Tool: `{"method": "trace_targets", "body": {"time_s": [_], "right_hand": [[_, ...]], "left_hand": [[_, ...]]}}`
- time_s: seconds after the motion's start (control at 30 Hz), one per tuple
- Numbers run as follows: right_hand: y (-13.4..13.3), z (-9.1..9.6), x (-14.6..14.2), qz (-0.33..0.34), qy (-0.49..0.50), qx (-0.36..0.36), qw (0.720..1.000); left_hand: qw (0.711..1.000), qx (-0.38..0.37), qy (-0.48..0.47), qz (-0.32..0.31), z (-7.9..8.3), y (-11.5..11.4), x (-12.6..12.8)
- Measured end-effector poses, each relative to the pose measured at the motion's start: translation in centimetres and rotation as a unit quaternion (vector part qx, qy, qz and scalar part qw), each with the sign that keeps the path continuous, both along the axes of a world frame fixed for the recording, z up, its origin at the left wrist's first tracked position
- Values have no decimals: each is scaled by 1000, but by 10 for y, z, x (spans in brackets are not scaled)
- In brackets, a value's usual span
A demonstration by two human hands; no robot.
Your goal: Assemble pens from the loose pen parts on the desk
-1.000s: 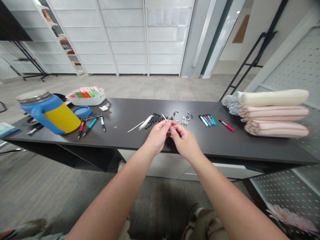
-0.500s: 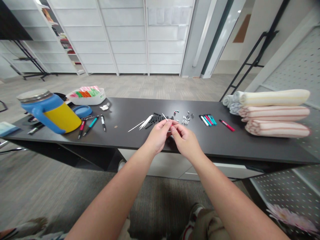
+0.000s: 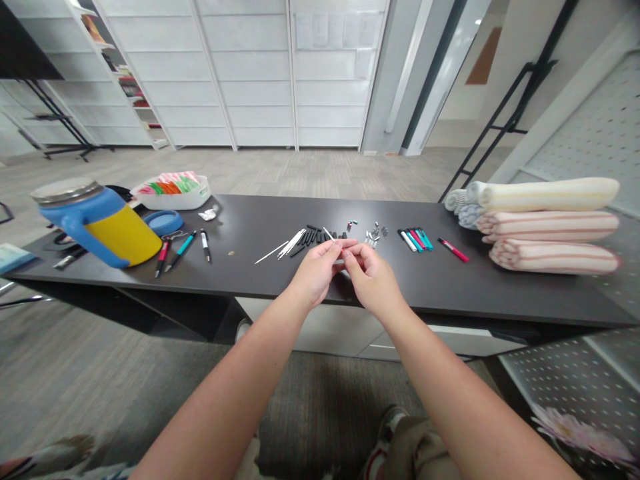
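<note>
My left hand (image 3: 320, 267) is closed in a pinch, and a thin white pen refill (image 3: 328, 233) sticks out past its fingertips. Against it, fingertips touching, my right hand (image 3: 367, 270) is pinched too; whatever it grips is hidden by the fingers. Both hands are just above the near edge of the dark table. Beyond them lie black pen parts (image 3: 313, 235), partly covered by the fingers. Loose white refills (image 3: 293, 244) are fanned out to the left. Small metal pen parts (image 3: 373, 237) are scattered to the right, with tiny coloured pieces (image 3: 351, 225) behind.
Coloured pen barrels (image 3: 416, 240) lie in a row on the right, beside a single red one (image 3: 453, 250) and rolled towels (image 3: 553, 230). On the left are several pens (image 3: 183, 252), a blue-yellow jug (image 3: 107, 227), a blue lid (image 3: 164, 222) and a white basket (image 3: 197, 195).
The hands have stayed nearly in place, with fingertips shifting slightly. A red piece that showed between them earlier is now hidden.
</note>
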State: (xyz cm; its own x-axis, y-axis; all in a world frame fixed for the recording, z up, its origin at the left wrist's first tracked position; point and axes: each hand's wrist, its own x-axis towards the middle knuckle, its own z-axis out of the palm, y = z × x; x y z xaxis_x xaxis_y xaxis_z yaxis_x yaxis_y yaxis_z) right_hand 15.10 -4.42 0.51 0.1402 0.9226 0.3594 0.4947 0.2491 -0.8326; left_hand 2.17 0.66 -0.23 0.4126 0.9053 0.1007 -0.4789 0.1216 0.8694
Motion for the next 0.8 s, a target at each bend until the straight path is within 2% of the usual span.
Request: {"method": "trace_targets", "body": {"time_s": [0.37,0.53,0.8], "right_hand": [[3,-2,1,50,27,-1,998],[3,-4,0,52,34,-2,998],[2,-3,2,36,50,-5,998]], "left_hand": [[999,-23,-9,23,3,-1,-1],[998,-35,-34,27,7,-1,-1],[1000,21,14,-1,3,-2,1]]}}
